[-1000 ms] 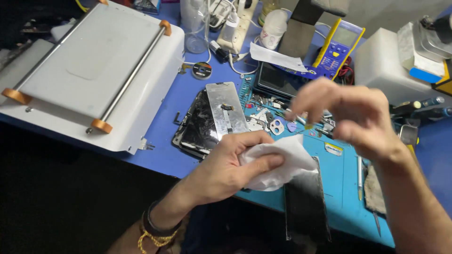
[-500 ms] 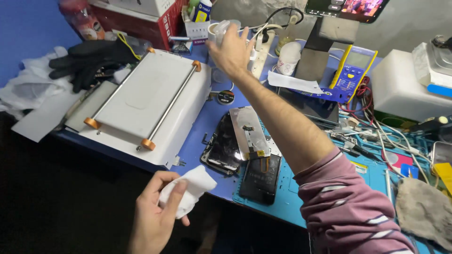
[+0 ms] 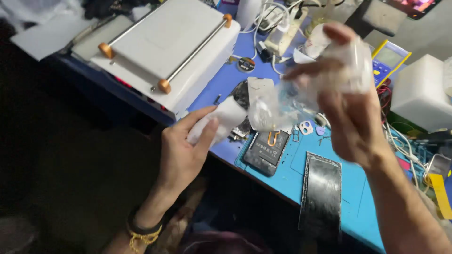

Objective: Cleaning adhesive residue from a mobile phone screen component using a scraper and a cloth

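Seen from above, a person works at a cluttered blue counter (image 3: 221, 89) w/ both hands raised over it.

Left hand (image 3: 181, 155), at approx 7 o'clock from centre, holds a folded white wipe or tissue (image 3: 221, 117); thumb and fingers (image 3: 205, 138) are closed round it, w/ the wipe sticking out toward 1 o'clock, just above the counter's near edge. A dark band and a gold-coloured bracelet (image 3: 141, 233) sit on that wrist.

Right hand (image 3: 353, 117), at approx 3 o'clock, is lifted and blurred. Its fingers are curled round a clear, soft plastic bottle (image 3: 348, 66); the bottle's nozzle end points toward 9 o'clock, near the wipe but apart from it. Cannot tell what is inside.

On the counter below, betw. the two hands: an opened dark phone body w/ an orange part showing (image 3: 266, 150), lying on a light-blue work mat (image 3: 292, 174). At 5 o'clock on the mat lies a black rectangular glass screen panel (image 3: 322, 188). At 11 o'clock stands a white flat-topped box machine w/ two metal rods on orange knobs (image 3: 165, 47). At 1 o'clock, a yellow-edged handheld meter (image 3: 391, 59), partly hidden by the right hand. At 3 o'clock, a white plastic box (image 3: 419, 91) and tangled cables (image 3: 400, 146).
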